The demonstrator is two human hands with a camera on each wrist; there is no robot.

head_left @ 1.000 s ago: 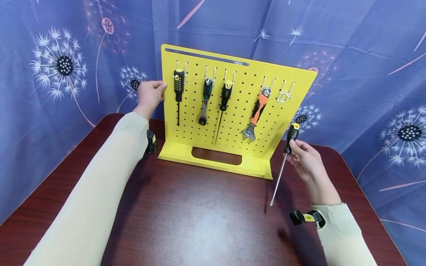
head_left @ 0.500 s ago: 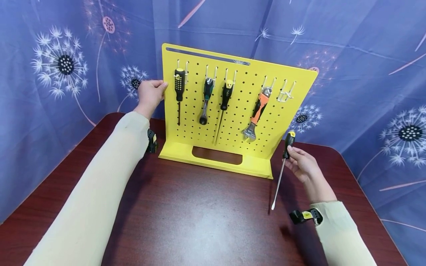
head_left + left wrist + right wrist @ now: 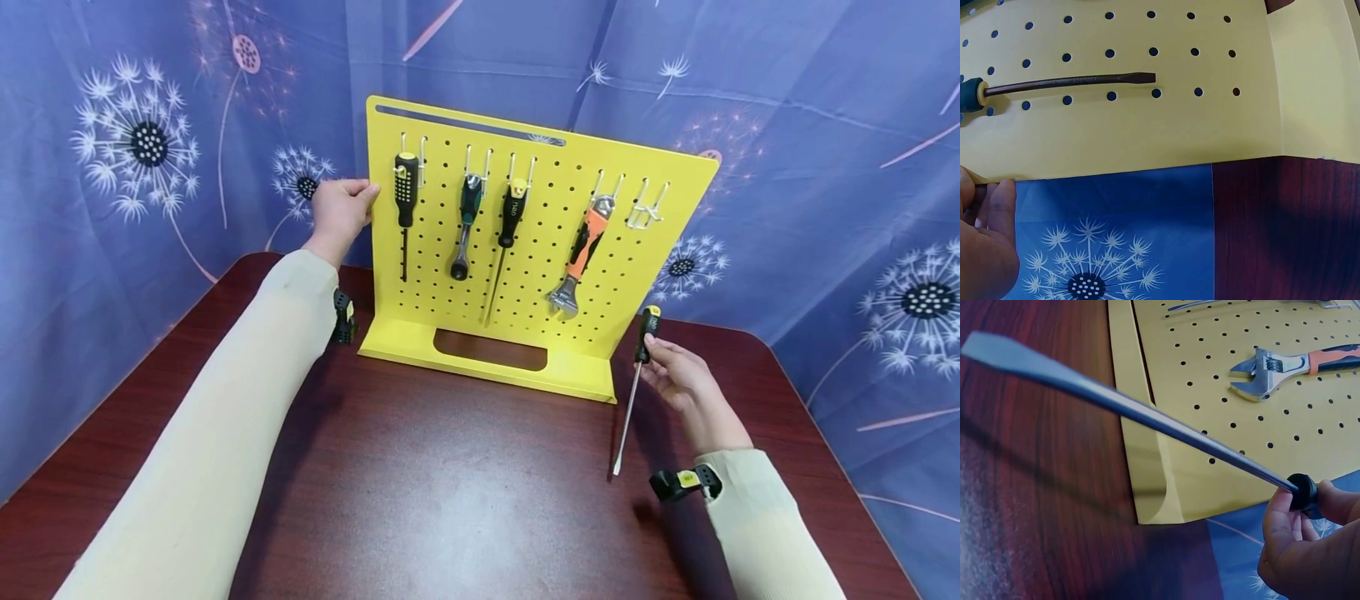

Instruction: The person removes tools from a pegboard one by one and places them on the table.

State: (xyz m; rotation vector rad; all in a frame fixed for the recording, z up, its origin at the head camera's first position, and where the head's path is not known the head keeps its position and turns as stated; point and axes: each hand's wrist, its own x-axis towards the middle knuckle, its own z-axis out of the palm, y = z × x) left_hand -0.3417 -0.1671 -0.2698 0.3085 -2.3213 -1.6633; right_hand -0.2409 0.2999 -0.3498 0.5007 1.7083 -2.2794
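Note:
My left hand [image 3: 339, 215] pinches the left edge of a yellow pegboard stand [image 3: 442, 308] between thumb and fingers. To the right of the stand, my right hand [image 3: 686, 379] grips a flat-head screwdriver [image 3: 630, 417] by its black and yellow handle, tip pointing down over the table. The right wrist view shows the fingers around the handle's lower end and the long bare shaft. On the board hang a short screwdriver [image 3: 406, 192], a ratchet wrench [image 3: 467, 221], another long screwdriver [image 3: 510, 217] and an orange-handled adjustable wrench [image 3: 581, 250]. At the far right, a white double hook [image 3: 645, 212] carries no tool.
The stand's foot, a yellow lip [image 3: 480, 375] with a cut-out, rests on a dark red wooden table [image 3: 450, 500]. Behind hangs a blue dandelion-print curtain [image 3: 262, 100]. The table's right corner [image 3: 765, 350] lies beyond the right hand.
My right hand has lowered the screwdriver and shifted it slightly left, bringing its tip down closer to the table. The left hand keeps its hold on the board's edge.

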